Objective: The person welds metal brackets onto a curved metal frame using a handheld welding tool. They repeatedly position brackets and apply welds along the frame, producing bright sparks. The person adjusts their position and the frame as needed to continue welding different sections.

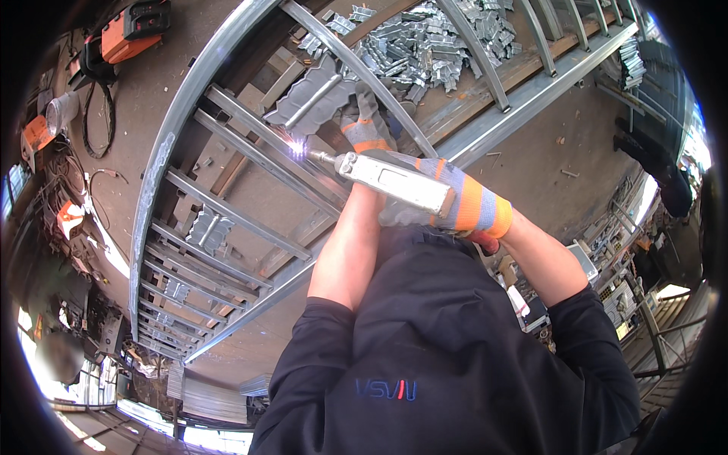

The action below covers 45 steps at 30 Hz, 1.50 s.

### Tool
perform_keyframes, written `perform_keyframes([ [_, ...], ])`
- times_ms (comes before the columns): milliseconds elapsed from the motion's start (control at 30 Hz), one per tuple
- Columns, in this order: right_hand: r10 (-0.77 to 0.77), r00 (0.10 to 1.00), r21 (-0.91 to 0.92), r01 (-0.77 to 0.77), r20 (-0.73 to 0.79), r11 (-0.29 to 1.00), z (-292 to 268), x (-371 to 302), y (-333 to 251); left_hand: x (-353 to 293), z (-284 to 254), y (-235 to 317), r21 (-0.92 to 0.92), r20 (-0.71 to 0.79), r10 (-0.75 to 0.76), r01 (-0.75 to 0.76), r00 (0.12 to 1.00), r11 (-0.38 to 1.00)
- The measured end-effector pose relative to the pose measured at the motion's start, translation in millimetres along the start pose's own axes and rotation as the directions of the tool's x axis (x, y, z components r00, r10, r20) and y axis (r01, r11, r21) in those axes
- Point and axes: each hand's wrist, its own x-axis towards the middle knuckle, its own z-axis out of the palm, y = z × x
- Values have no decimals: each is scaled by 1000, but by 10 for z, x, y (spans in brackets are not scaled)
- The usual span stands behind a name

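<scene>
My right hand (470,199), in a grey glove with an orange cuff, is wrapped round a white, box-shaped welding gun (398,180). A bright violet-white spark (296,147) burns at its nozzle, by a bar of the metal frame (258,127). My left hand (367,127), gloved alike, grips the right end of a grey wavy-edged ornamental metal plate (312,100); its fingertips are partly hidden. That plate lies across the frame's bars, just above the spark. A similar plate (206,230) sits between bars lower on the frame.
Many small wavy metal pieces (436,47) are heaped beyond the frame. An orange-and-black machine (136,32) stands at the far left, with a clear bucket (62,112) and cables (97,121) nearby. Tools and boxes (599,280) crowd the right side. Stacked metal sheets (212,398) lie lower left.
</scene>
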Motion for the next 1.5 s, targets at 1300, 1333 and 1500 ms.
perform_keyframes([
  [1300, -113, 993, -202, 117, 32, 972, -79, 75, 232, -7, 179, 37, -10, -99, 83, -85, 992, 996],
  [1333, -176, 982, -247, 189, 70, 950, -96, 70, 238, -14, 178, 35, -25, -102, 48, -51, 994, 998],
  [1500, 76, 995, 322, -54, -57, 945, -117, -108, 286, 3, 91, -7, 95, -37, 62, -58, 997, 994],
])
